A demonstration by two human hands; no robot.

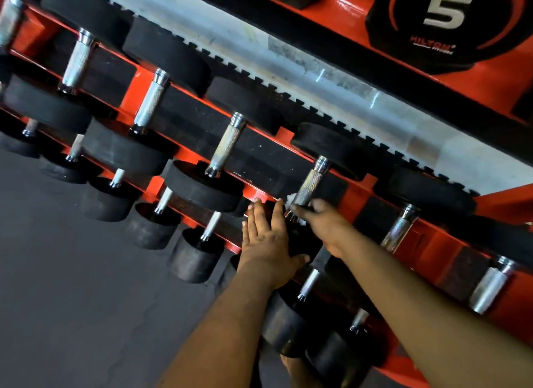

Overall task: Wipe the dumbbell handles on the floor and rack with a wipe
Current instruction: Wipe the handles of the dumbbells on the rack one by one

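Head view: at lower centre, the left hand [266, 237] lies flat, fingers released, on a black dumbbell head, likely steadying it. The right hand [323, 223] clenches a white wipe [291, 198] around the knurled steel dumbbell handle [310, 185] on the red metal rack [427, 243].

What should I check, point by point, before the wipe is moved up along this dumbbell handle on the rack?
1. Wipe against the handle: ok, white bit at its lower end.
2. Right hand holds the wipe: ok, though blurred.
3. Left hand steadies the near weight head: ok, flat on it.
4. Upper handle free of obstruction: ok.
5. Dumbbell seated on the red rack: cannot tell.
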